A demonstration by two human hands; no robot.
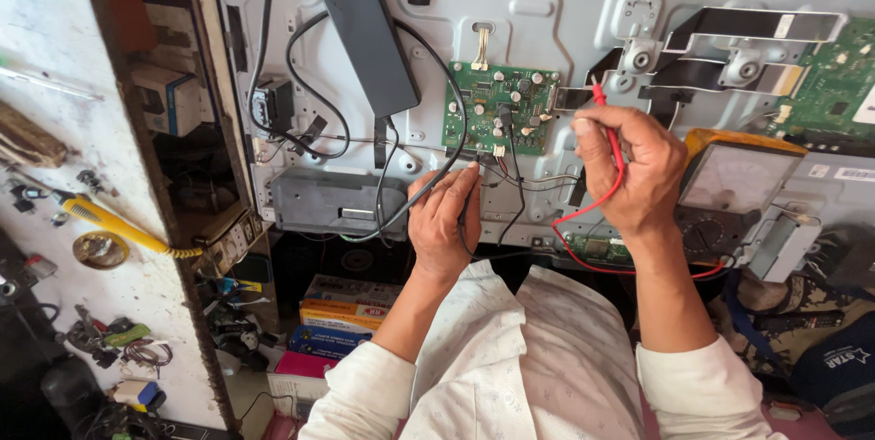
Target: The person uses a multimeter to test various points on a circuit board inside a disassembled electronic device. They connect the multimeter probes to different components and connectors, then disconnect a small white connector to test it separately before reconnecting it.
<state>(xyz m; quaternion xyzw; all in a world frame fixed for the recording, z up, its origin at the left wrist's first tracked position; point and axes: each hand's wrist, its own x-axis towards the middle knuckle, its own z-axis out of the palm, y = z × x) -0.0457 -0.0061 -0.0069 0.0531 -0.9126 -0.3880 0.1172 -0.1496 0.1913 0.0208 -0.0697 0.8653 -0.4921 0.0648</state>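
At the far left, a white wall (55,130) carries small tools and a yellow-handled tool (114,221), most too small to tell apart; below them stacked boxes (342,317) are partly hidden by the person's sleeve. On the grey metal back panel (565,30), a dark power adapter (369,34) lies tilted, its cable looping down past a green circuit board (497,107). The left hand (442,221) sits just below that board with its grip pressed together around a black probe (465,207), but the fingers cover nearly all of it and its tip cannot be made out among the thin wires there. To the right, the right hand (633,166) has its grip pinching a red probe (606,121), whose point reaches up near the board's right edge; exact contact is hard to see. Its red lead (592,212) curls under the wrist toward an analog multimeter (738,180), half hidden behind the hand. A second green board (834,84) is cut off at the right edge.
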